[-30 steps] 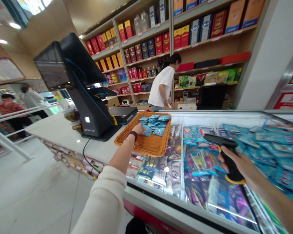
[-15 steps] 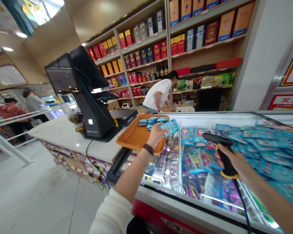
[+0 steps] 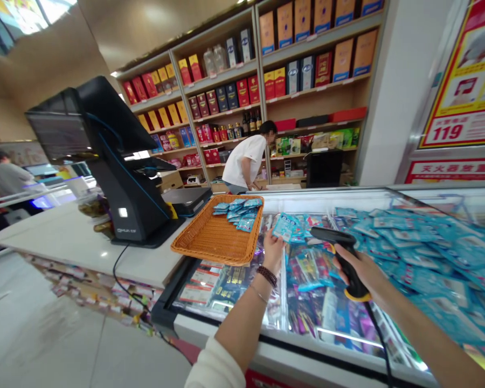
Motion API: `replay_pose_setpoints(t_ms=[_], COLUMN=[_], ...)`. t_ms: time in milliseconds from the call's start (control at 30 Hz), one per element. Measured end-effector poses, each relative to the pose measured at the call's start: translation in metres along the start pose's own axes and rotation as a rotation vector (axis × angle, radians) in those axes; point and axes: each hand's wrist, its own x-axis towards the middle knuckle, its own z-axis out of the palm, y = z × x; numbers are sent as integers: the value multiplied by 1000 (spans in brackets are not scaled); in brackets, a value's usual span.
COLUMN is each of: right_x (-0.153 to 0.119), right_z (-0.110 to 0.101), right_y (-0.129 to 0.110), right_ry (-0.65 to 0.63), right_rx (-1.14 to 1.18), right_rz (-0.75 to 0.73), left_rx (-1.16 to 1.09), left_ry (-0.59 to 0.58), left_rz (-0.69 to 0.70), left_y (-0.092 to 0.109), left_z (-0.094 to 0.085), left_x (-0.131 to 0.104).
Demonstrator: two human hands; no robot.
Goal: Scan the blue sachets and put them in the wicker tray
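Note:
Between the fingers of my left hand (image 3: 273, 252) is a light-blue snack packet (image 3: 286, 227), held over the freezer's glass top. My right hand (image 3: 358, 268) grips a black and yellow barcode scanner (image 3: 352, 269) by its handle, its head pointing left toward the packet. Just left of my left hand, a brown wicker basket (image 3: 210, 242) holds several similar blue packets (image 3: 239, 211) at its far right corner. A large heap of blue packets (image 3: 424, 258) lies on the right side of the freezer, beyond and beside my right hand.
A black point-of-sale terminal (image 3: 125, 183) stands on the white counter (image 3: 76, 237) at left, its cable hanging over the edge. The chest freezer (image 3: 210, 328) runs across the front. Behind it a person in a white shirt (image 3: 244, 161) bends before shelves (image 3: 222, 81) of boxed goods.
My left hand has moved with the packet away from the basket, toward the scanner. More packets show in the basket. The view has shifted to the right.

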Motion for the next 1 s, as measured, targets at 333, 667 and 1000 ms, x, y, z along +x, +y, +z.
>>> replay_pose_setpoints(t_ms=[333,667,1000], right_x=[5,11,2], right_z=[-1,-6,-1], right_y=[9,18,9], right_ry=[-127,-141,-94], right_rx=[-91,-91,-64], right_rz=[33,24,31], left_rx=[-94,-142,-90], left_ry=[31,85,74], left_rz=[14,8,11], left_y=[-2,-1,2], left_z=[0,0,-1], left_x=[-1,-2,-2])
